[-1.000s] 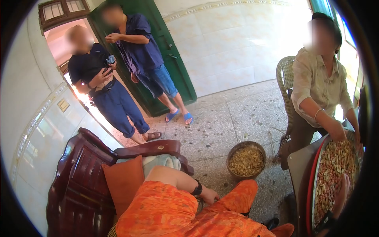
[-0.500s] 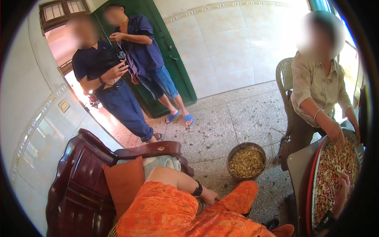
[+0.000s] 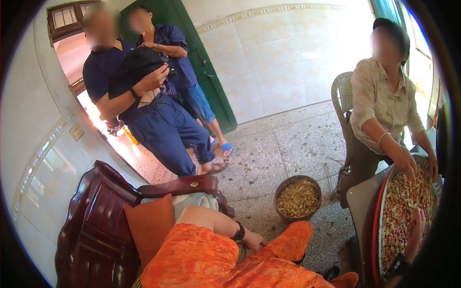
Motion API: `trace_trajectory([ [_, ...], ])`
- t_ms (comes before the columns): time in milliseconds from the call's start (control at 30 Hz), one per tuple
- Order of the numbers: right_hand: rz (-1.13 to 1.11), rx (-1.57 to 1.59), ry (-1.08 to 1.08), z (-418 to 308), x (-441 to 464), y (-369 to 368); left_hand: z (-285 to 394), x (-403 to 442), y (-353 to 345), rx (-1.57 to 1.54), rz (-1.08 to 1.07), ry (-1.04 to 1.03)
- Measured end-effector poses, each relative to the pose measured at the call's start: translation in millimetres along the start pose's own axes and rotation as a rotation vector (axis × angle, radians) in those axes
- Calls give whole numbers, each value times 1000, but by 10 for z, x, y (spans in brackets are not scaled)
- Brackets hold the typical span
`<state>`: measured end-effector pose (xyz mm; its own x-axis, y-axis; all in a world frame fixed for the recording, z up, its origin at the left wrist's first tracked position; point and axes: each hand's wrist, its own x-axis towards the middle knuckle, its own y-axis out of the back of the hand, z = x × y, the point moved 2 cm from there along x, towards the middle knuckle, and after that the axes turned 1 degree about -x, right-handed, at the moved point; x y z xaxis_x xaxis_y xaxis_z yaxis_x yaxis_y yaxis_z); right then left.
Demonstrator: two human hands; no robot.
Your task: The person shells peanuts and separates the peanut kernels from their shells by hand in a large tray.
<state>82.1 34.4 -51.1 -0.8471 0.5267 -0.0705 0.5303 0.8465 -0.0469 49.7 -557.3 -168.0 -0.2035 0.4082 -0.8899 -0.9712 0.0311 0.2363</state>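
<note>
My left hand [image 3: 253,240] rests by my orange-clad thigh [image 3: 293,240], its fingers curled; whatever may be in them is hidden. A black band [image 3: 239,231] is on that wrist. At the right edge, my right hand [image 3: 416,229] is over a large round red-rimmed tray [image 3: 376,235] of peanuts [image 3: 401,211], its fingers stretched out, with nothing visible held. Shelled reddish kernels and pale shells lie mixed in the tray. Across it, a seated person's hand [image 3: 405,165] reaches into the peanuts, and that person's other hand [image 3: 433,167] is near the far rim.
A round bin [image 3: 276,204] of shells stands on the speckled floor [image 3: 254,168]. Left of me is a dark wooden bench [image 3: 89,230] with an orange cushion [image 3: 152,223]. Two standing people are by the green door [image 3: 216,91]; one holds a black bundle [image 3: 144,61].
The nearer standing person has stepped forward from the doorway, raising the black bundle. My right hand's fingers have straightened over the peanuts. My left hand has hardly moved.
</note>
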Motion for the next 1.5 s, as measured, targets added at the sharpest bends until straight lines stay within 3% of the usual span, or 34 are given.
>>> trace_trajectory([
  [67,-13,100,28,25,32,31,85,-100,26,-50,-33,-19],
  [267,-14,-78,105,-52,-70,-25,18,-29,-2,-90,-6,-17],
  [333,-126,-85,126,20,12,50,61,-71,29,-78,-21,1],
  [467,-120,-46,134,17,2,29,132,-159,34,-69,-17,33],
  [733,114,-44,87,20,14,-47,44,-44,28,-4,-63,15],
  [1267,30,-45,101,-197,-140,-216,156,-185,50,-37,-43,18],
  [1333,56,29,180,-76,-74,-145,27,-40,17,-24,-34,3],
  [1500,48,-4,92,-194,-169,-196,186,-198,63,-68,-99,56],
])
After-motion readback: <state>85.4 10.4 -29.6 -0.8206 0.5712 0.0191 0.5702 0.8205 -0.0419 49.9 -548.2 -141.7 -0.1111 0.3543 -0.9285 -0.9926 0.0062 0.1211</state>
